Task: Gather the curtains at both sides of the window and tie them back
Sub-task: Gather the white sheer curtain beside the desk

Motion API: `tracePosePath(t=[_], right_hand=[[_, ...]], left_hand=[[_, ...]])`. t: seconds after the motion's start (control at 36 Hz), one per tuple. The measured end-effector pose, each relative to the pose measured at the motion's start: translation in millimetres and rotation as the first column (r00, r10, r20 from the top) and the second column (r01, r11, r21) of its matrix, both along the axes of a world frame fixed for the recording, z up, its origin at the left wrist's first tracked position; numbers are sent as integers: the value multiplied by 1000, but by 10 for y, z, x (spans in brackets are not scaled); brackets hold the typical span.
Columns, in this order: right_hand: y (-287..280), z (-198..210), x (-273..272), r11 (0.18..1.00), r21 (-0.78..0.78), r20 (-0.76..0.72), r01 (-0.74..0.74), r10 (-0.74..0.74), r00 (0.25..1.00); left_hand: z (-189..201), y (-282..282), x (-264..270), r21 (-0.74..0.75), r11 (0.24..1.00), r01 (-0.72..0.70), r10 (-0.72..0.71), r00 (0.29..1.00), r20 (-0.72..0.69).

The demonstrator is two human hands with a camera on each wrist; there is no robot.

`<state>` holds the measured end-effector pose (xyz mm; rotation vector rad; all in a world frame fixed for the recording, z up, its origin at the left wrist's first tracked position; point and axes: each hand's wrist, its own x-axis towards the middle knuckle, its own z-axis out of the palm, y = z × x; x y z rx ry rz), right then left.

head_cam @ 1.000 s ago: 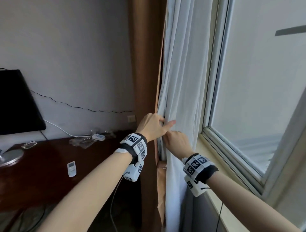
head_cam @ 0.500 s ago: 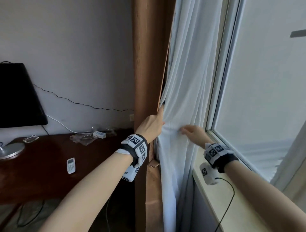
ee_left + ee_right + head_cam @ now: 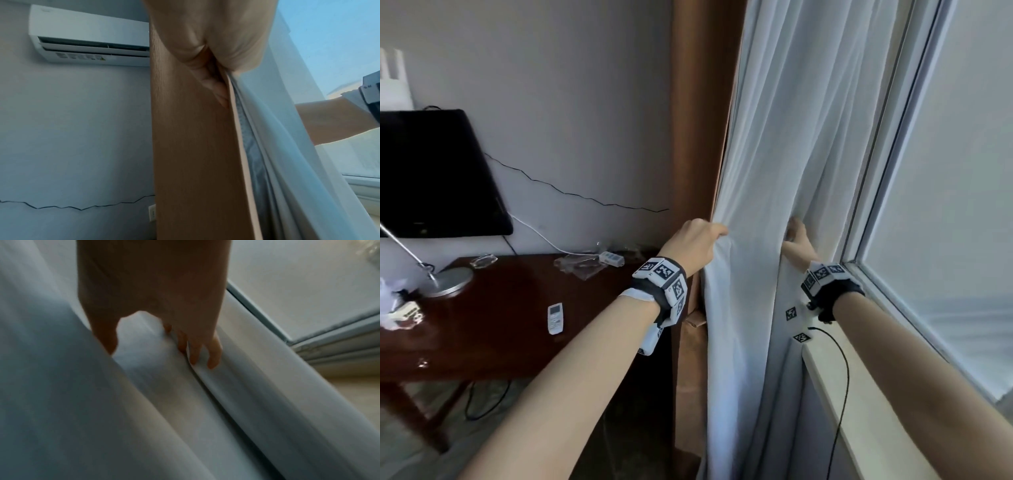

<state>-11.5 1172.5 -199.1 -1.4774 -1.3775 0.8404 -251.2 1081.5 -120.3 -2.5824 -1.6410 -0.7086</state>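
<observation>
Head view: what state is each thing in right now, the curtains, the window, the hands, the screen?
White curtain: bunched into folds, not tied back.
Brown curtain: hanging straight, untied.
Left hand: grips the white curtain's left edge.
Right hand: fingers reach behind the white curtain's window-side folds.
Window: shut.
Screen: dark.
Air conditioner: flap open.

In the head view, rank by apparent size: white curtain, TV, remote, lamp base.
1. white curtain
2. TV
3. lamp base
4. remote

The curtain hangs nearest the camera, which inflates it.
</observation>
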Motion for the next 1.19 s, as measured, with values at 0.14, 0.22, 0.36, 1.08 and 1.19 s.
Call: tracePosePath(t=[0.14,0.22,0.36,1.08,1.19], right_hand=[[168,8,-128,997,-23,-39,74,-75,996],[214,81,-191,996,-9,38,84,-84,996],[696,-69,-201,997,3,164,-79,77,984],[-769,6,-6,948,318,627,-4,-207,751],[-988,-2,57,929,368,633,30,-274,724]], left_hand=[[-21,61,-21,-35,999,16,-15,1000,18],[-25,65,-9,-45,999,17,-16,999,28],[-41,31,38,-56,998,32,-31,999,30],[-26,210,-82,31,983,-183,181,981,76],[-30,186,6,44,984,-172,168,983,77]])
